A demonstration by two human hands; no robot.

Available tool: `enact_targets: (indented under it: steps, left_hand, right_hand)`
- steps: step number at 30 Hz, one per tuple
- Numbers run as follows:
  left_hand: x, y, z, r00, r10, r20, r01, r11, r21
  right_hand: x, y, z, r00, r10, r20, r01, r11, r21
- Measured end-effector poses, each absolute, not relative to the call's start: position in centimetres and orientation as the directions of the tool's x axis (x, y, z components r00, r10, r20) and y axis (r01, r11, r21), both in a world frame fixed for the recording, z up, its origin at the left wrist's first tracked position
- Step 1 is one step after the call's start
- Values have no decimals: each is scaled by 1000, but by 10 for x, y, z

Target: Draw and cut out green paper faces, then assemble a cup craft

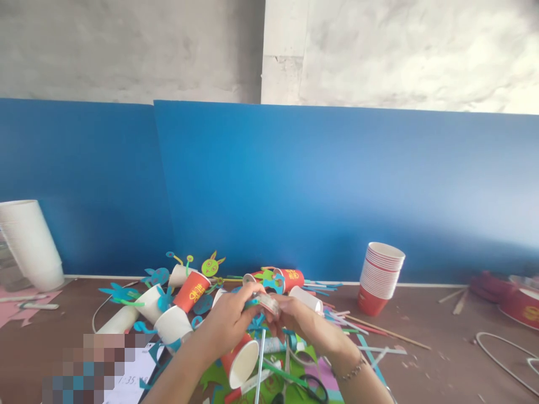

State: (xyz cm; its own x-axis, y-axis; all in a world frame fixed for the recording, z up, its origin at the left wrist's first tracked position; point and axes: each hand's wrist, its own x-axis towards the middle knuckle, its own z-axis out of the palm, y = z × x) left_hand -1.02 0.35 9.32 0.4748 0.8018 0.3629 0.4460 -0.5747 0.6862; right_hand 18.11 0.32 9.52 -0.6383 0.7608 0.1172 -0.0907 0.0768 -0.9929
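Note:
My left hand (231,317) and my right hand (297,314) meet above the cluttered middle of the table, their fingers closed around a roll of clear tape (268,304). A bit of teal shows beside my left fingers; what it belongs to I cannot make out. Beneath my hands lie a red and white paper cup (241,360) on its side, a pale straw (260,367), a marker (252,382) with red ends and scissors (314,388) with dark handles. Green paper (273,387) is spread under them.
Paper cups with blue and green cut-outs, among them a red cup (192,292), crowd the left. A tall cup stack (381,278) stands at the right, a white stack (31,244) at far left. Straws and sticks (379,330) lie right. A blue partition (269,191) closes the back.

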Motion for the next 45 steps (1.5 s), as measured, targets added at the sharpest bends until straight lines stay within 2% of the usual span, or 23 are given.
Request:
enact_targets:
  steps: [11,14,18,20,24,29,32,38,45]
  left_hand:
    - [-10,4,93,477,792,382,457,-594,662]
    - [-10,5,92,466,796,387,464,-592,659]
    - [-10,7,91,405,835,373,423,-532,733]
    - [-11,7,92,346,854,388,388,-507,770]
    - [-13,4,95,197,864,463,364,-503,784]
    - [-12,1,93,122,890,440,425,-447,787]
    - [-9,4,88,67,874,482,459,-456,763]
    - [-6,7,84,37,883,469,519,-418,746]
    - [-5,7,89,87,899,429,540,-404,738]
  right_hand:
    - [180,-2,97,-550,830,93,81,164,-983]
    - [179,1,94,-553,825,118,37,166,-985]
    - [178,5,93,-655,740,153,-93,122,-988]
    - [178,3,97,-653,743,149,-34,167,-985]
    - [177,-1,104,-476,859,190,206,318,-925]
    - [171,1,101,-372,881,292,383,433,-816]
    - [169,2,97,-354,876,328,453,467,-759]
    - [169,3,94,-350,864,361,535,501,-680]
    - [169,0,94,-366,841,399,586,541,-603]
